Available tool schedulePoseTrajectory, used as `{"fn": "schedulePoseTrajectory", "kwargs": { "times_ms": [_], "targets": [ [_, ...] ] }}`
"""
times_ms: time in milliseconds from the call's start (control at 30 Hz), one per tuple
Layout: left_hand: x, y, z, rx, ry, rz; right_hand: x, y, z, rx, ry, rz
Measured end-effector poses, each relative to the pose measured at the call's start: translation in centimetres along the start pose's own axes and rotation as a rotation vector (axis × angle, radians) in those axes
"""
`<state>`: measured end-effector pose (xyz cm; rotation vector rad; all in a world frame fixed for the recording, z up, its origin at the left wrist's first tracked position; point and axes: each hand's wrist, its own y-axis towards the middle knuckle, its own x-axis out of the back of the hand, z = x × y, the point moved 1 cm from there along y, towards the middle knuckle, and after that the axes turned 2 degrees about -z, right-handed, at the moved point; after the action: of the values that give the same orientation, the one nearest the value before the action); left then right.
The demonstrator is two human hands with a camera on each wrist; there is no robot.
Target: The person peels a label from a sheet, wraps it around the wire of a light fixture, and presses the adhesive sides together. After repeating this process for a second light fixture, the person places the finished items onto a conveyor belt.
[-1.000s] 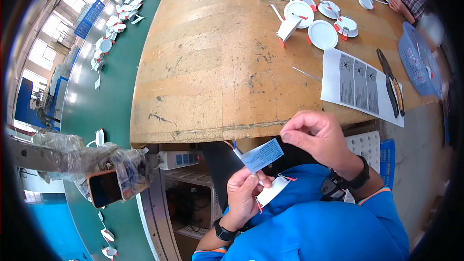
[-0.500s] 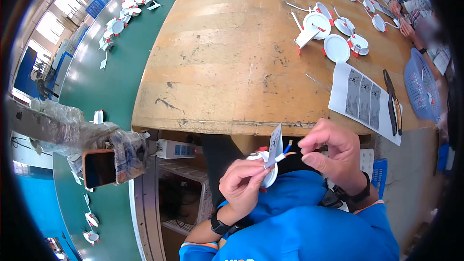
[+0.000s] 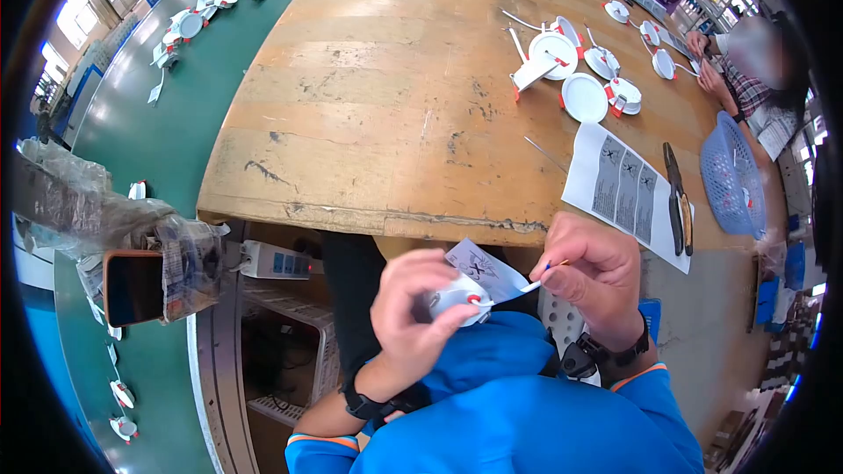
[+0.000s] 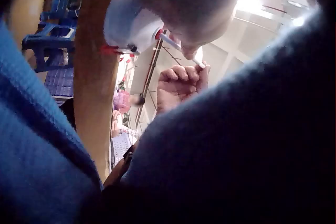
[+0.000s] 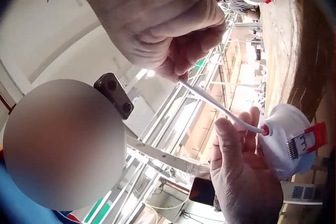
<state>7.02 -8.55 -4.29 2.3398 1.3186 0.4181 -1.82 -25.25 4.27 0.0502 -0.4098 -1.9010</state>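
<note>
My right hand (image 3: pixel 597 276) pinches the white cable (image 3: pixel 533 287) near its end, where coloured wires show at the fingertips. The cable runs to a small round white lamp (image 3: pixel 458 300) with a red cable entry. A printed tag (image 3: pixel 483 269) stands beside the cable. My left hand (image 3: pixel 408 316) is at the lamp, thumb and fingers spread and not closed round it. In the right wrist view the left hand (image 5: pixel 247 176) lies beside the lamp (image 5: pixel 289 142) and behind the cable (image 5: pixel 220 108); any fingertip contact is unclear.
On the wooden table (image 3: pixel 351 123) lie several lamps (image 3: pixel 584 97), a printed sheet (image 3: pixel 615 193) and dark cutters (image 3: pixel 674 202). A blue basket (image 3: pixel 733 175) stands at right, near another person. At left, a phone (image 3: pixel 133 288) is mounted beside the green belt (image 3: pixel 114 140).
My right hand has come to the cable end and taken hold of it. My left hand has let go its earlier pinch and spread beside the lamp. The tag has turned.
</note>
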Motion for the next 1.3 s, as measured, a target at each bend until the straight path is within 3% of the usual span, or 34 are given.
{"fn": "schedulePoseTrajectory", "kwargs": {
  "times_ms": [67,267,533,633,733,867,967,1100,1300],
  "targets": [
    [0.6,0.0,0.6,0.194,-0.239,0.023,0.3,0.1,0.2,-0.009,-0.006,0.053],
    [1.0,1.9,0.6,0.552,-0.527,0.501,0.4,0.2,0.4,-0.108,0.106,0.138],
    [-0.5,1.8,-0.9,0.758,-0.639,0.585,0.9,-0.2,0.0,-0.245,0.221,0.160],
    [-1.3,1.6,-0.7,0.728,-0.622,0.469,0.9,-0.2,-0.1,-0.282,0.278,0.151],
    [-1.2,0.7,0.1,0.600,-0.456,0.569,1.1,-0.1,-0.4,-0.333,0.304,0.093],
    [-1.1,1.0,-0.6,0.691,-0.404,0.608,2.0,-0.1,-2.5,-0.346,0.355,0.068],
    [-0.4,2.8,-1.8,0.391,-0.106,0.664,2.4,-0.2,-3.2,-0.331,0.363,0.025],
    [0.5,4.7,-1.8,0.108,0.037,0.655,2.5,-0.3,-3.1,-0.329,0.333,-0.048],
    [1.6,7.2,-2.0,0.194,0.140,0.888,3.0,-0.5,-3.5,-0.383,0.265,-0.016]
  ]
}}
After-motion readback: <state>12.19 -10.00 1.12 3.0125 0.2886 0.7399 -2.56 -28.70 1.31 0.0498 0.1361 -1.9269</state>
